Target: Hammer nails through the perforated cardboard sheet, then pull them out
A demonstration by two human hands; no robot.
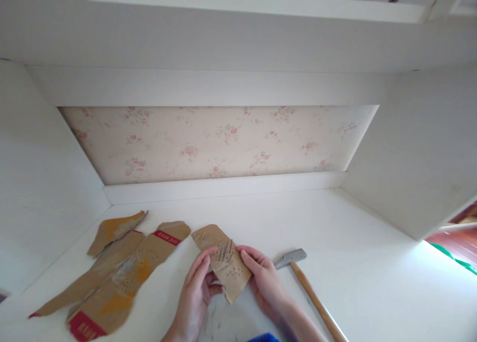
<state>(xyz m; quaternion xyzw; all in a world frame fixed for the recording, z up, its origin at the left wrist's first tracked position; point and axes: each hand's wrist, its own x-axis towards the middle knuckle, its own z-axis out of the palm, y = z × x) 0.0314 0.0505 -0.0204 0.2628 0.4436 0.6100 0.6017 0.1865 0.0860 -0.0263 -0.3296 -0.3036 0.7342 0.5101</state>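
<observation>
A: What is the cardboard piece (231, 271) showing on its upper face?

B: It is presenting a plain brown surface, slightly creased, with a ragged end pointing toward the person. A small cluster of thin, dark nails (225, 251) is standing out from it at a slant. Many dark specks are dotting the area around them; whether they are holes or nail tips is too small to tell.

A: Where is the piece in relation to its surroundings?

B: It is extending slantwise between the two hands, over the white desktop (372, 262). Torn cardboard scraps (154, 252), bearing red bands and orange patches, are lying to its left. A wooden-handled hammer (311, 293) is lying to its right, just beyond the nearer hand.

A: How are the fingers arranged?

B: The left hand (194, 287) is gripping the left edge: its fingers are half curled, one tip overlapping the face near the nails, others bending in by the lower edge. The right hand (266, 277) is pinching the right edge, its thumb and forefinger nearly together on the cardboard; its remaining fingers are partly hidden.
</observation>
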